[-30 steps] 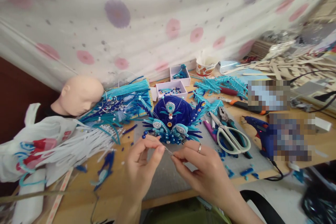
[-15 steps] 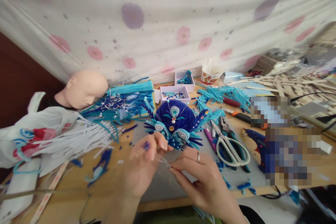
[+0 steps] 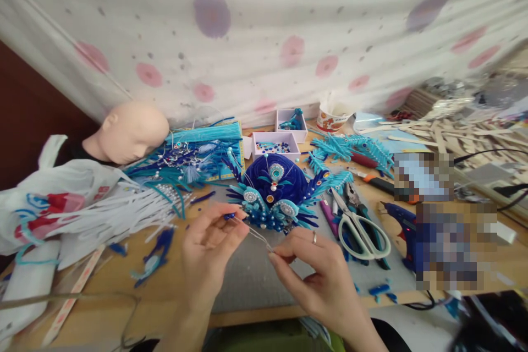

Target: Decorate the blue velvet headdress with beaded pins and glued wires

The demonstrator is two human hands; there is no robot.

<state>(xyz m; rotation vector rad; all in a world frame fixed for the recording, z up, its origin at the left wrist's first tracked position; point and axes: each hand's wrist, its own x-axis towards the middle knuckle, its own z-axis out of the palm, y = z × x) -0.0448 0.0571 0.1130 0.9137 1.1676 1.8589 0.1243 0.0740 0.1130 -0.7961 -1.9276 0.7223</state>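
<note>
My left hand [image 3: 214,245] is closed in a pinch, with small dark blue beads [image 3: 230,216] between its fingertips. From there a thin pale thread or wire [image 3: 258,235], doubled into two strands, runs across to my right hand [image 3: 311,264]. The thumb and forefinger of that hand, which wears a ring, are pinched on the strand's other end. Just beyond both hands stands a blue ornamental headpiece [image 3: 274,184] with a velvety dark dome, jewelled centre, pearl-like beads and feathery turquoise pieces. Its lower front edge is partly hidden behind my fingers.
White-handled scissors [image 3: 365,236], pliers [image 3: 358,203] and a blue glue gun [image 3: 402,225] lie on the right. Small boxes [image 3: 276,146] of beads stand behind the headpiece. A mannequin head [image 3: 136,132] and a plastic bag [image 3: 45,203] occupy the left.
My left hand has turned and its fingers have closed on the dark blue beads, which earlier lay blurred against the open palm. The strands now stretch straighter between both hands.
</note>
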